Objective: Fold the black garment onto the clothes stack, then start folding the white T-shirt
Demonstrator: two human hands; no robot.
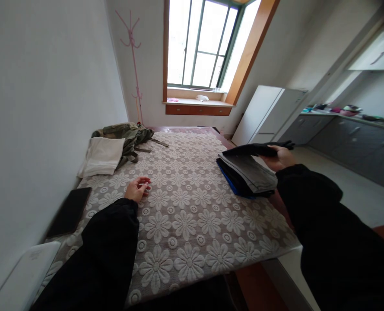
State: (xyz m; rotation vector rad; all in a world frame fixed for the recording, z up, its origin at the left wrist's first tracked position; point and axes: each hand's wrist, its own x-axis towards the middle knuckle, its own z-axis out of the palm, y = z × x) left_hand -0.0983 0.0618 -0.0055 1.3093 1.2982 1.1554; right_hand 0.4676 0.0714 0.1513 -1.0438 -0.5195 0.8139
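My right hand [280, 158] grips a folded black garment [255, 150] and holds it just above a stack of folded clothes [248, 175] at the right edge of the table. The stack shows grey, black and blue layers. My left hand [137, 189] rests on the lace flower-patterned tablecloth [192, 216], fingers loosely curled with nothing in them. Both my arms wear black sleeves.
A folded white cloth [103, 156] and an olive-green garment [130, 134] lie at the far left. A dark flat tablet [70, 211] and a white box [23, 276] sit along the left wall. Beyond are a pink coat stand [134, 65], a window, a white fridge [264, 114] and grey cabinets.
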